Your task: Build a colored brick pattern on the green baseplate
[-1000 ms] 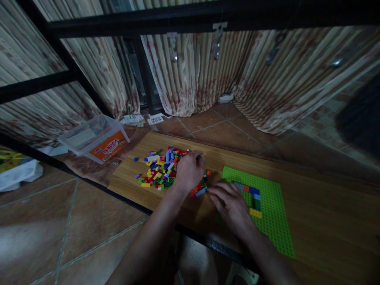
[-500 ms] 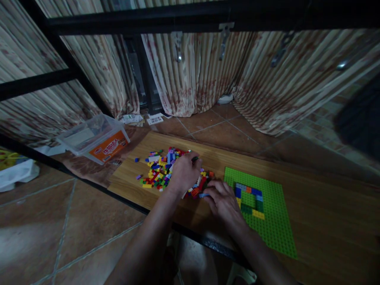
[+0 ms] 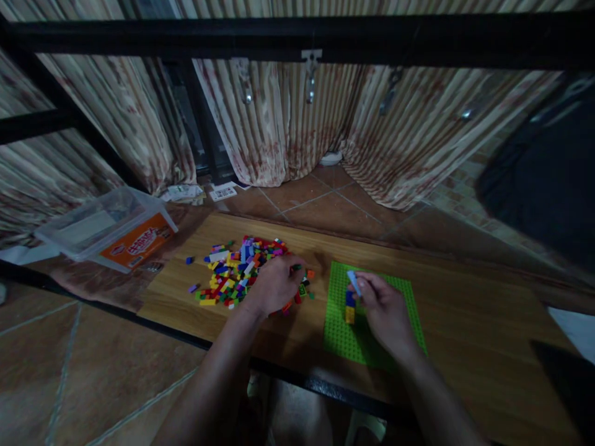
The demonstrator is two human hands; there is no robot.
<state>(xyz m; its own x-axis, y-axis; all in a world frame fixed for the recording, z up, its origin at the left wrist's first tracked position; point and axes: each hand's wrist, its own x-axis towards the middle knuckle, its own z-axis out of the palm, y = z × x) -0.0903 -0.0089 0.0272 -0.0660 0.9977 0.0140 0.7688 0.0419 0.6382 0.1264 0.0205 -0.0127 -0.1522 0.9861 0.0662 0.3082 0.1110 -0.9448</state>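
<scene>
My right hand (image 3: 385,310) is over the green baseplate (image 3: 337,334), its thumb and fingers pinching a light blue brick (image 3: 354,282). Below that brick, a blue brick (image 3: 350,298) and a yellow brick (image 3: 349,316) stand on the plate; my hand hides the other bricks there. Over the right side of the loose brick pile (image 3: 227,272) is my left hand (image 3: 277,285), fingers closed around a small dark green brick (image 3: 296,267) that shows only in part.
Both the pile and the plate lie on a long wooden board (image 3: 483,334). A clear plastic box (image 3: 109,223) with an orange label stands at the left. Behind the board are paper sheets (image 3: 223,191), striped curtains (image 3: 279,136) and a black metal bar (image 3: 260,40).
My right hand has moved from the pile's edge to above the baseplate, carrying the light blue brick. My left hand stays at the pile. The view has shifted right.
</scene>
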